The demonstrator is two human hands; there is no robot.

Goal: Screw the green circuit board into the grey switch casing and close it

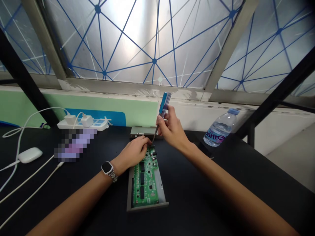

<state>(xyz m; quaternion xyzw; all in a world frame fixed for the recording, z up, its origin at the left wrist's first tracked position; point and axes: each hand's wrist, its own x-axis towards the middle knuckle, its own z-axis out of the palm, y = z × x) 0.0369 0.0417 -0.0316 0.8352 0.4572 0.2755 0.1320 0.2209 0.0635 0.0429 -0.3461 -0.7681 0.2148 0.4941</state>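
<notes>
Pinching a screwdriver [164,102], the right hand [172,128] holds it tilted. The left hand [133,151] curls over the circuit board [147,180], grip unclear.

I count two bare hands, a left hand [135,151] and a right hand [173,127], one screwdriver [164,102], one green circuit board [153,185] showing three long black blocks [142,178], one open metal tray [149,207] and one flat metal unit [145,131]. There's one watch [107,167], one water bottle [220,127], one power strip [98,125], two white plugs [87,121], one white oval device [30,155] and one surface [197,196].
</notes>
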